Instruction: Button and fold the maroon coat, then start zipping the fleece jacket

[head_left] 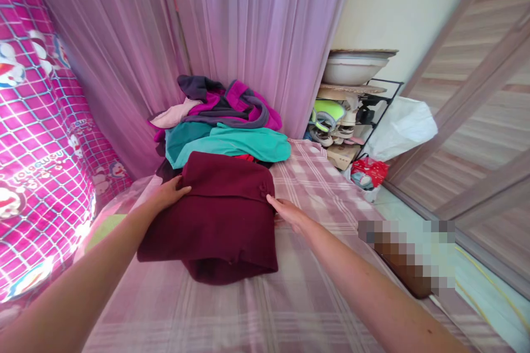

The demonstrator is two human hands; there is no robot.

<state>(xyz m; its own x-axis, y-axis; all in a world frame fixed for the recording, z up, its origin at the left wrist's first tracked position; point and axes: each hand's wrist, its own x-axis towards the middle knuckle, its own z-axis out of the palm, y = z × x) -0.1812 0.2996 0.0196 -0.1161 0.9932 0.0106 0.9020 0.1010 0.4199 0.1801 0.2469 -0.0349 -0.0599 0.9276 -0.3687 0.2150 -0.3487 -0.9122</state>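
Observation:
A dark maroon garment (221,220) lies folded on the pink checked bedsheet (248,309) in front of me. My left hand (169,192) rests flat on its upper left edge, fingers stretched out. My right hand (285,210) touches its right edge near a small button, fingers extended and flat. Neither hand grips the cloth. Behind the maroon garment sits a pile of clothes (223,121): a teal piece on top of it, then magenta, grey and pale pink pieces.
Pink curtains (232,27) hang behind the pile. A magenta cartoon-print cloth (37,138) stands at the left. At the right, a rack (351,116) holds a basin and sandals, with a white bag (401,127) and a red packet (370,172) beside it. A wooden wardrobe door (476,121) stands at the far right.

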